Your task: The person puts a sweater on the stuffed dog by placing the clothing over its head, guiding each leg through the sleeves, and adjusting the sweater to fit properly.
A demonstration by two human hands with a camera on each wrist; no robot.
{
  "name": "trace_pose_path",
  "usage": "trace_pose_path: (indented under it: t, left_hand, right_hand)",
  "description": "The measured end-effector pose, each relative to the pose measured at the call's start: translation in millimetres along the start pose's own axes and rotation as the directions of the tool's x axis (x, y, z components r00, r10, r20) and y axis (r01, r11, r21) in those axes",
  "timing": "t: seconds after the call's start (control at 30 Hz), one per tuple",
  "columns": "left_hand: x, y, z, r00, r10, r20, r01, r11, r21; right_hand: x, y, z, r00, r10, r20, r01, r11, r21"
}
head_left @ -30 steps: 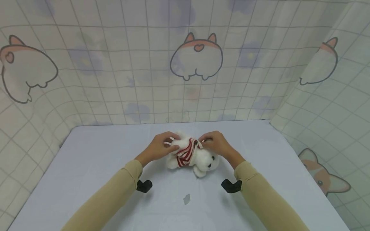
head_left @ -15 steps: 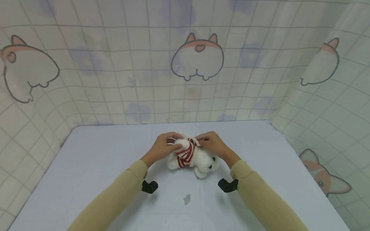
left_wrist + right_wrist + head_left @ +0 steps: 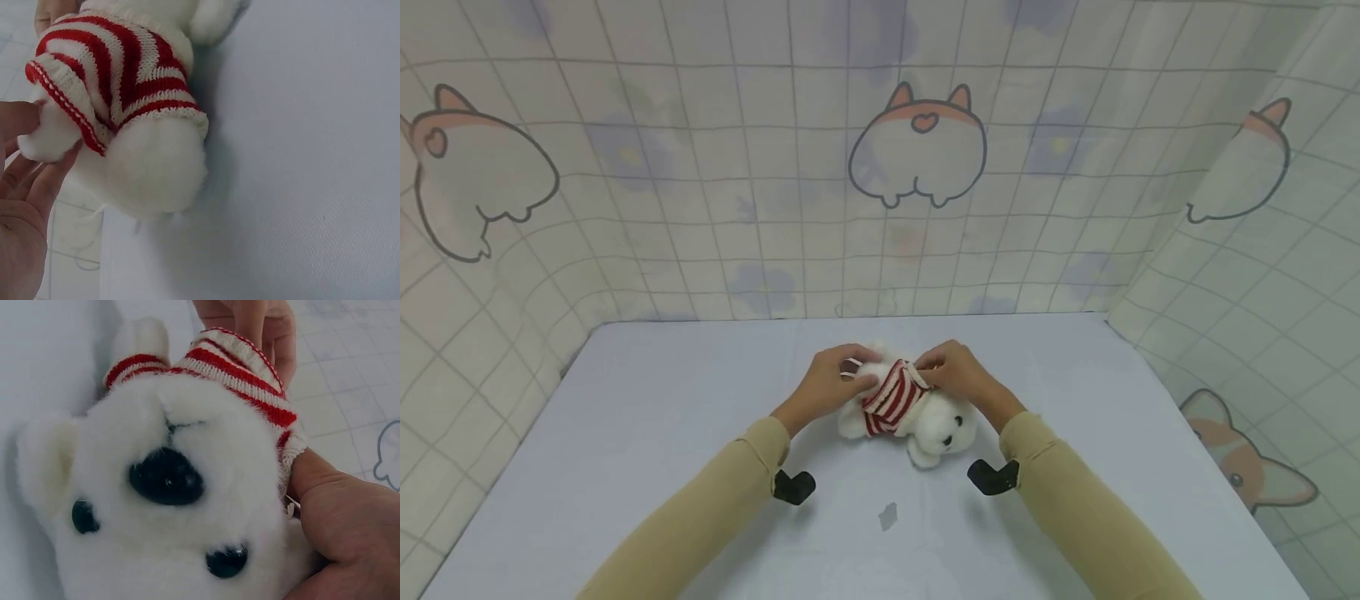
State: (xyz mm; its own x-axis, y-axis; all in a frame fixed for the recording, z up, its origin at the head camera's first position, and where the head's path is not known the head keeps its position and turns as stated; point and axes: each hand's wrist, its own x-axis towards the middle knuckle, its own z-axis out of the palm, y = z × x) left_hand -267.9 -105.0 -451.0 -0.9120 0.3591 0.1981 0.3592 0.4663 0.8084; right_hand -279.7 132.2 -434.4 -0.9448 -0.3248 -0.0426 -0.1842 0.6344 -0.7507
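A white plush bear (image 3: pixel 942 427) lies across the table, its head toward the right and its face tipped to the front. It wears a red-and-white striped knitted sweater (image 3: pixel 895 402). At the lower end, my left hand (image 3: pixel 826 387) holds a white leg (image 3: pixel 53 134), thumb on one side and fingers on the other, just below the sweater's hem. Up near the neck, my right hand (image 3: pixel 957 372) pinches the sweater's edge; its fingertips are hidden behind the knit in the right wrist view. Black nose (image 3: pixel 167 477) and eyes show there.
The white table (image 3: pixel 662 400) has a small grey patch (image 3: pixel 888 517) in front of the bear. A grid-patterned curtain (image 3: pixel 805 233) with dog drawings stands behind and along both sides. Black wrist mounts (image 3: pixel 794 487) hang below the sleeves.
The sweater's edge has been drawn over by my right hand: a dark button seen earlier no longer shows, and more stripes do. My left hand has shifted slightly right.
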Motion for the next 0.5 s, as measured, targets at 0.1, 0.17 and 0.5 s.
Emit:
trace_pose_path:
  t: [0.1,0.17,0.5]
  left_hand:
    - [2.8,1.8,2.6,0.999,-0.043,-0.01,0.043,0.999,-0.015]
    - [3.8,5.2,5.4,0.995,-0.09,-0.031,0.088,0.995,-0.047]
    - [12.0,10.3,20.5,0.952,-0.243,-0.187,0.209,0.96,-0.185]
  right_hand:
    - [-0.1,2,3,0.998,-0.057,-0.005,0.057,0.998,0.009]
    - [-0.8,3,5,0.997,-0.082,-0.011,0.083,0.996,0.027]
    - [-3.6,8,9,0.991,-0.128,-0.048,0.132,0.985,0.113]
